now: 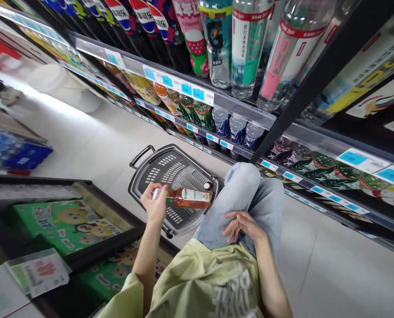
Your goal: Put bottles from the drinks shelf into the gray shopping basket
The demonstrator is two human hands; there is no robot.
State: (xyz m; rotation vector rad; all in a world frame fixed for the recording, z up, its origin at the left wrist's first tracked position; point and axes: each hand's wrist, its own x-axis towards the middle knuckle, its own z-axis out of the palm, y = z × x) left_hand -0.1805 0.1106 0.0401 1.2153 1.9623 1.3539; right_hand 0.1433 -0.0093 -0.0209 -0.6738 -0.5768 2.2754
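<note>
The left hand (154,201), fingers curled round the white-capped neck, holds one amber bottle (192,198) over one dark shopping basket (142,176); contact with the basket floor cannot be judged. The bottle's pale label bears a small red patch, its print too fine to read. The right hand (241,227), loosely spread and empty, rests on the jeans (216,216). A small white-topped object (208,185) in the basket is hard to identify.

Upper shelf: cola bottles (163,28) with the Pepsi emblem, three showing the characters 可乐, their tops cut off by the frame; one pink bottle (195,42), its lettering cropped; one Gatorade bottle (216,48) marked "G"; one soda water bottle (248,48) lettered "SODA" in green; and one pink-lettered soda water bottle (284,57). Four blue price tags (186,89) line the edge beneath, their figures small.

Lower shelf: three pale-topped bottles (237,128) with dark blue labels, only partly legible. At left, a price card (44,271) shows blurred red numerals beside green cartoon-printed packaging (51,221).
</note>
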